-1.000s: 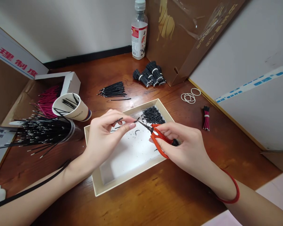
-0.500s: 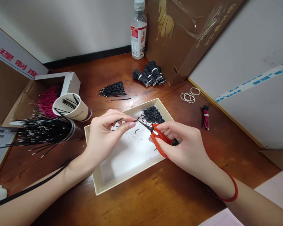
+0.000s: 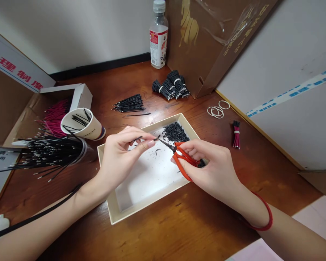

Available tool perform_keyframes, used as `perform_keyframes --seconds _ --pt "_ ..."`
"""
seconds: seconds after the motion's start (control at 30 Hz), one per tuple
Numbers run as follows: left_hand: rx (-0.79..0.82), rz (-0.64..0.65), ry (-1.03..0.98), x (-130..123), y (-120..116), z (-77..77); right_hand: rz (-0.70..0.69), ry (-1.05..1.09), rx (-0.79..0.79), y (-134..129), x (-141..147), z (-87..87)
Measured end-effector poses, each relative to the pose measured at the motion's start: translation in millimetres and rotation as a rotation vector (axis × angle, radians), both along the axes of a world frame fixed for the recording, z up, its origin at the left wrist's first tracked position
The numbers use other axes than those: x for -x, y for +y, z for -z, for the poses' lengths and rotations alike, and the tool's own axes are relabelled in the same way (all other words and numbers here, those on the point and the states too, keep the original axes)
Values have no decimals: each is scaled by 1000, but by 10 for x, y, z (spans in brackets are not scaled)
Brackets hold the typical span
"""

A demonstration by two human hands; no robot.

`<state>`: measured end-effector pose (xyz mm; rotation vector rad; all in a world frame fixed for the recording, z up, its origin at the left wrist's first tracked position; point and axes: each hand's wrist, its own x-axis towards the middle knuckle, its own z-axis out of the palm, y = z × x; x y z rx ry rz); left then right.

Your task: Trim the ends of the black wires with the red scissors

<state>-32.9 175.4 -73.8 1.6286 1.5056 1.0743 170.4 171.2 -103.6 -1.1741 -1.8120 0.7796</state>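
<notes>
- The left hand (image 3: 119, 161) has its grip pressed together: the thumb and the forefinger pinch a short black wire (image 3: 138, 138) above the left part of the cream tray (image 3: 152, 202).
- This wire lies almost level. Its long axis goes from left to right and rises a little toward the right hand, and its end comes out past the fingertips. The left hand is the nearer hand to it.
- The right hand (image 3: 213, 165) has its grip closed around the orange-handled scissors (image 3: 182, 163). The blades point up and left, and their tips come just beside the left thumb. I cannot tell if they touch the wire, or how far they are open.
- Inside the tray, at its far corner, there is a heap of small black wire pieces (image 3: 175, 132).
- Beyond the tray, on the wooden worktop (image 3: 184, 221), lie bundled black wires (image 3: 171, 85).
- Left of the tray stand a paper cup (image 3: 83, 125) and a clear cup (image 3: 83, 150) with long black wires.
- Right of the tray lie rubber bands (image 3: 216, 112) and a small red-and-black wire bundle (image 3: 236, 136).
</notes>
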Motion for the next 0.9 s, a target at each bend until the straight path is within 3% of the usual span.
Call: perform_keyframes --seconds 0.9 --pt "17 12 -20 -11 -4 -9 -19 -14 -5 2 -14 -6"
